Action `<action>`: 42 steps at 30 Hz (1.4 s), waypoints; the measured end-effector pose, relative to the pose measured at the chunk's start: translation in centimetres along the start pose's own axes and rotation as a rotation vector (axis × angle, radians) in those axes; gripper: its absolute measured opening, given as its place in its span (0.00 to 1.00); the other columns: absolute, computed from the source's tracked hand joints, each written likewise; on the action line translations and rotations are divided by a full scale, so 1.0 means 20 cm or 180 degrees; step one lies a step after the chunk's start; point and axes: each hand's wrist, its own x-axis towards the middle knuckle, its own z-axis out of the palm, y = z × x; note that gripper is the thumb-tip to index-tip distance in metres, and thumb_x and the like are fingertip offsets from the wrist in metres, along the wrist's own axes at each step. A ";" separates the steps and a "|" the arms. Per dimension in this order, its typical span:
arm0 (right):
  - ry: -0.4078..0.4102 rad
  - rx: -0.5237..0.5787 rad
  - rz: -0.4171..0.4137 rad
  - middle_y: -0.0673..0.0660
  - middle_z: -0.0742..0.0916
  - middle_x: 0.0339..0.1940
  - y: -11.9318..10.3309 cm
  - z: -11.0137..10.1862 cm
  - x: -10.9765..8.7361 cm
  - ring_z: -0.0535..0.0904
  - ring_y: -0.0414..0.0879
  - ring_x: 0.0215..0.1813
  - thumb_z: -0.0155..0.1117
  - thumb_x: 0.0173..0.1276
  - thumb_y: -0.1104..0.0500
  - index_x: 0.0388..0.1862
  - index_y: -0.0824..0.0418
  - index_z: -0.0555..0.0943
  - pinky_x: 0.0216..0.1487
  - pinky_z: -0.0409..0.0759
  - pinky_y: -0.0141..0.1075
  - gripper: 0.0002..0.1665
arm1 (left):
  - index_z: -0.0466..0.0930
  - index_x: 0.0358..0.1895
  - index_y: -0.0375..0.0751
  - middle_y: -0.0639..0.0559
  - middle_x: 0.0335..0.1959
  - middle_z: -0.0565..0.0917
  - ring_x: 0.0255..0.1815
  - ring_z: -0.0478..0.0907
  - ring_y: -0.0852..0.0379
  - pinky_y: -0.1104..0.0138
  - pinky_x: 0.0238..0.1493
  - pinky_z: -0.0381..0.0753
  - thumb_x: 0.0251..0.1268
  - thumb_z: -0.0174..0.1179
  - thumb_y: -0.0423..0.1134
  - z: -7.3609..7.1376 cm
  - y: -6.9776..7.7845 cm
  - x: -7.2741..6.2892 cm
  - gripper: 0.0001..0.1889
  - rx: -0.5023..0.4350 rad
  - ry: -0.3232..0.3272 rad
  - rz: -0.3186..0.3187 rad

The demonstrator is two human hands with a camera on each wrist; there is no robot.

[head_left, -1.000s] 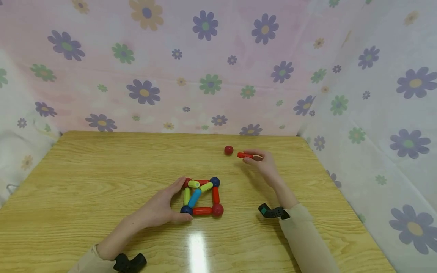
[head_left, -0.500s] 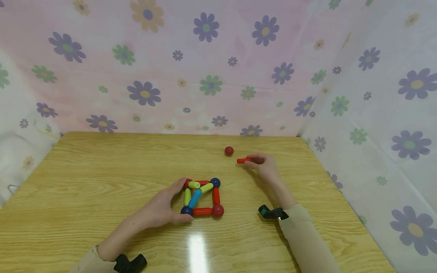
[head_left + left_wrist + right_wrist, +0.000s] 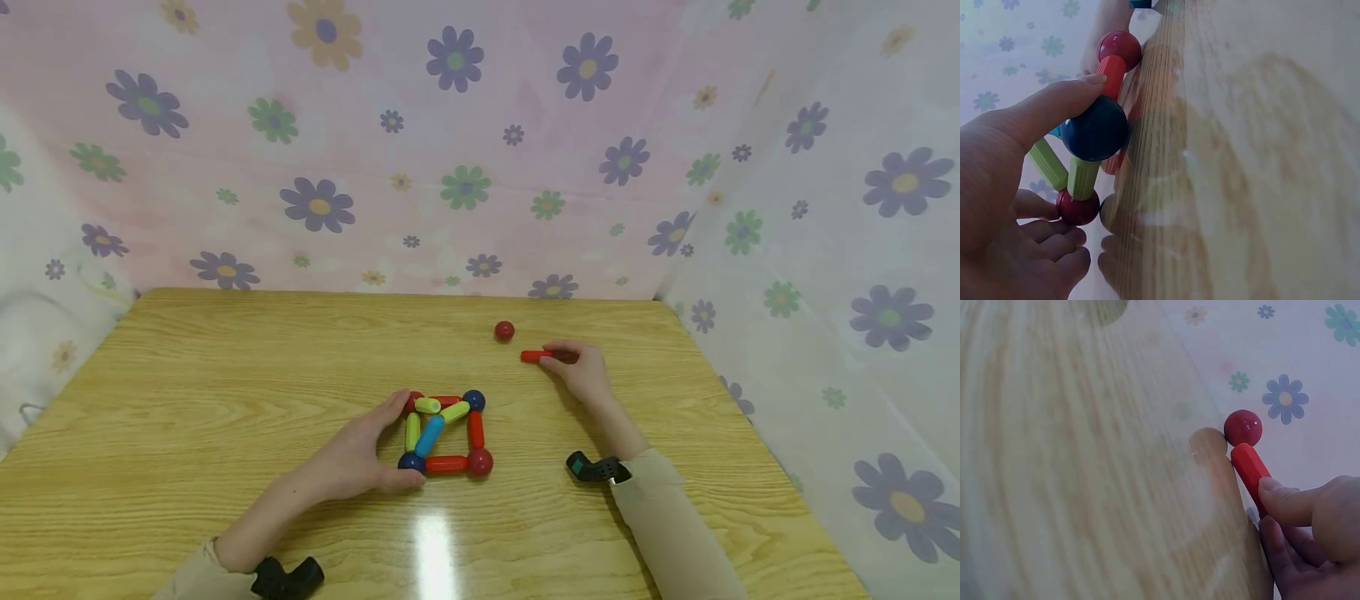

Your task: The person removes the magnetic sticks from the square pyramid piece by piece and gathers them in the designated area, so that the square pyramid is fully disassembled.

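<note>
Red stick is lying pinched in the right hand's grip, just right of the red ball. The left hand's grip is curling around the frame, nearer than that ball on the tabletop.

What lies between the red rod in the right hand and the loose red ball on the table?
Nothing visible does. The right hand pinches the red rod, whose free end points toward the red ball; only bare wooden table shows between them in the head view. The right wrist view cannot settle whether they touch.
</note>
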 end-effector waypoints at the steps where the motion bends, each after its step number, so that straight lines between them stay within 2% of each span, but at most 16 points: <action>1: 0.0002 -0.0011 0.0009 0.63 0.87 0.52 0.00 0.00 0.00 0.82 0.55 0.53 0.70 0.68 0.58 0.53 0.63 0.86 0.54 0.78 0.42 0.17 | 0.48 0.81 0.42 0.45 0.81 0.54 0.80 0.53 0.40 0.43 0.74 0.60 0.46 0.76 0.62 0.00 0.00 0.00 0.63 0.0000 -0.0001 0.0000; 9: -0.0001 -0.0046 0.0012 0.63 0.86 0.52 0.01 0.01 0.00 0.81 0.55 0.52 0.68 0.70 0.59 0.54 0.62 0.86 0.50 0.77 0.39 0.16 | 0.48 0.81 0.42 0.45 0.81 0.54 0.80 0.53 0.41 0.43 0.75 0.60 0.46 0.76 0.62 0.00 0.00 0.00 0.63 0.0008 0.0003 -0.0014; 27: 0.0013 -0.0082 -0.0009 0.64 0.87 0.53 0.00 0.01 0.00 0.82 0.55 0.54 0.66 0.70 0.62 0.57 0.64 0.84 0.53 0.80 0.40 0.17 | 0.47 0.81 0.42 0.44 0.81 0.53 0.80 0.53 0.40 0.44 0.74 0.61 0.46 0.76 0.63 0.00 -0.01 0.00 0.63 0.0012 0.0006 0.0008; 34: 0.0013 0.0011 0.0002 0.65 0.86 0.54 0.01 0.01 0.00 0.81 0.57 0.55 0.67 0.70 0.62 0.59 0.64 0.83 0.56 0.79 0.45 0.19 | 0.47 0.81 0.43 0.45 0.81 0.53 0.80 0.53 0.41 0.44 0.74 0.61 0.46 0.76 0.63 0.00 -0.01 0.00 0.63 0.0034 0.0004 -0.0007; 37: 0.0059 0.0105 0.0059 0.64 0.86 0.55 0.01 0.00 0.00 0.81 0.56 0.56 0.67 0.70 0.61 0.60 0.64 0.82 0.55 0.80 0.39 0.20 | 0.47 0.81 0.43 0.45 0.81 0.53 0.80 0.53 0.41 0.44 0.74 0.61 0.46 0.75 0.63 0.00 -0.01 0.00 0.63 0.0063 0.0000 -0.0010; 42: 0.0268 0.0448 0.0258 0.63 0.85 0.54 -0.04 -0.04 -0.02 0.80 0.49 0.52 0.66 0.71 0.59 0.60 0.64 0.81 0.45 0.79 0.31 0.20 | 0.48 0.81 0.43 0.45 0.81 0.53 0.80 0.53 0.40 0.43 0.74 0.61 0.46 0.75 0.63 0.01 0.00 0.00 0.63 0.0066 -0.0006 -0.0024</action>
